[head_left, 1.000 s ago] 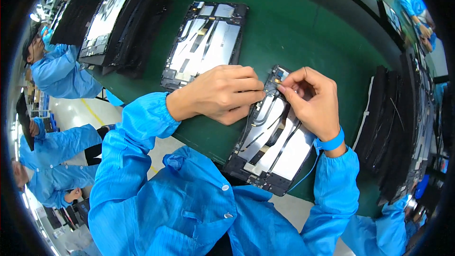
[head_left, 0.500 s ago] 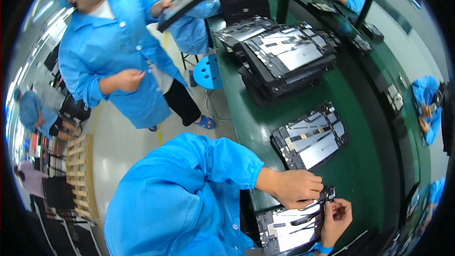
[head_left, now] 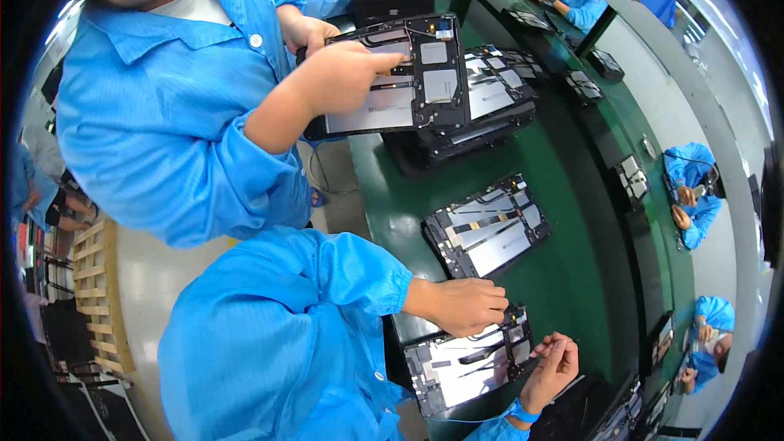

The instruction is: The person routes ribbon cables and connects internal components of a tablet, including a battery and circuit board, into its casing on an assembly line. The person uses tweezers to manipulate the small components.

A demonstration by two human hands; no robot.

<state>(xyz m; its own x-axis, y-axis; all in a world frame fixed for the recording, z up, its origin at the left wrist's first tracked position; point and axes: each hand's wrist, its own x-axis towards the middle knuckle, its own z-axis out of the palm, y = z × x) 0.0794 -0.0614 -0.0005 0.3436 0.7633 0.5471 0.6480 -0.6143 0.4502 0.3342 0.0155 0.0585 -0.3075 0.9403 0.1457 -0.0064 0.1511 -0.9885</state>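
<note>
An opened tablet unit (head_left: 461,367) with silver battery panels and a black frame lies on the green bench before me. My left hand (head_left: 464,307) rests over its upper edge with curled fingers; whatever they hold is hidden. Just off the unit's right side is my right hand (head_left: 555,366), thumb and fingers pinched together, a blue strap (head_left: 523,412) around the wrist. Anything in that pinch is too small to make out. A second opened tablet unit (head_left: 488,227) lies farther up the bench, apart from my hands.
At left, a co-worker in a blue coat (head_left: 188,131) holds another opened tablet unit (head_left: 376,110) over the bench and points at it. Stacked units (head_left: 498,86) stand behind it. A shelf (head_left: 600,171) runs along the right, with people working beyond. A wooden pallet (head_left: 102,294) stands on the floor.
The co-worker has come closer, bringing the held unit over the bench and pointing at it. My right hand has drawn slightly away from the unit's edge. The whole view has shifted.
</note>
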